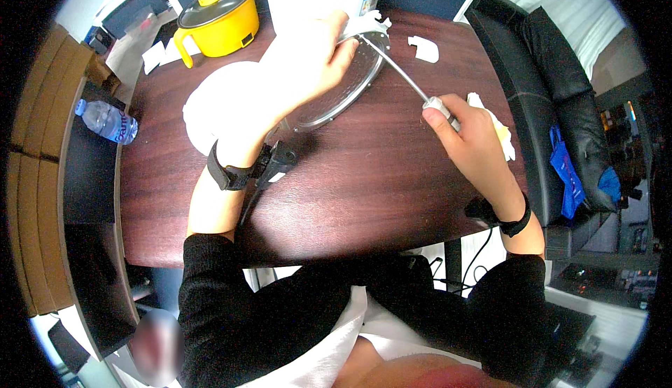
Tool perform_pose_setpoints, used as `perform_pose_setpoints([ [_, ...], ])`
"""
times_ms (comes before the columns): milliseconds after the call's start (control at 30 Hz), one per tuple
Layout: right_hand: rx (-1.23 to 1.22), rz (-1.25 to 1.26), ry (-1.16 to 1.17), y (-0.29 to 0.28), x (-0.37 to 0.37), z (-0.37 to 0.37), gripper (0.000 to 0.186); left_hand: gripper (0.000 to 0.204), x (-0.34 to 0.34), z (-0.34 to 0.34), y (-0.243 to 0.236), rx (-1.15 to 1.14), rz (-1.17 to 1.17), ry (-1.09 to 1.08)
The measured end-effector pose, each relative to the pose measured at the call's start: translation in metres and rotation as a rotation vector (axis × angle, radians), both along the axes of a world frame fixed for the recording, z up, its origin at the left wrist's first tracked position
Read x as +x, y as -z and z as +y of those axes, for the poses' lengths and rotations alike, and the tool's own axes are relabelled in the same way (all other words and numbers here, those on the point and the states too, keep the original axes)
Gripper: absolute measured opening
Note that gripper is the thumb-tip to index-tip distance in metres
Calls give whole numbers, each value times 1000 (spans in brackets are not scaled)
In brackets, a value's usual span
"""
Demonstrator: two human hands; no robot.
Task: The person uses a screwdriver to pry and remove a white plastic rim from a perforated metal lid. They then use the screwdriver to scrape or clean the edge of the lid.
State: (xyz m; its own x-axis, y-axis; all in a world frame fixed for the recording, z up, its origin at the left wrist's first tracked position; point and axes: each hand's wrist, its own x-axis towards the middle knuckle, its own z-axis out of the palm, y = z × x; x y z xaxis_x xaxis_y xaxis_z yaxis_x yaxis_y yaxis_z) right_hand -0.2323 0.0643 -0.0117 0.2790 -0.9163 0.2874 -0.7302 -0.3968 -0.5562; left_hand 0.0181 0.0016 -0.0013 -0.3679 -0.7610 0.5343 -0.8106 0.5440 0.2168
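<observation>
My right hand [470, 136] grips the pale handle of a screwdriver [400, 72]. Its long metal shaft points up and left, with the tip at a white, uneven hinge-like part [369, 24] on the lid's edge. My left hand [315, 52] reaches across and holds the lid beside that part, thumb and fingers bent around it. A round inner plate with a metal rim [350, 90] shows below my left hand. A smooth white round piece [217, 101] sits left of my left wrist; whether it joins the plate is hidden by my arm.
Behind my hands stands a white cooker body [315, 3] with a dark inside. A yellow electric pot [224, 27] with a glass lid is at the back left. A small white plastic piece [424, 49] lies back right. A water bottle [106, 121] is off the left edge.
</observation>
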Motion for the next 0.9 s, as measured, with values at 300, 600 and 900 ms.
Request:
perform_pose_setpoints([
  [300,51,-31,-40,8,-7,-15,34,37,2,-8,6,-65,9,4],
  [600,1311,-1118,-287,3,1,-8,42,37,5,-12,2,33,44,12],
  [900,-218,122,25,-4,-1,-8,28,39,5,-11,1,39,49,44],
])
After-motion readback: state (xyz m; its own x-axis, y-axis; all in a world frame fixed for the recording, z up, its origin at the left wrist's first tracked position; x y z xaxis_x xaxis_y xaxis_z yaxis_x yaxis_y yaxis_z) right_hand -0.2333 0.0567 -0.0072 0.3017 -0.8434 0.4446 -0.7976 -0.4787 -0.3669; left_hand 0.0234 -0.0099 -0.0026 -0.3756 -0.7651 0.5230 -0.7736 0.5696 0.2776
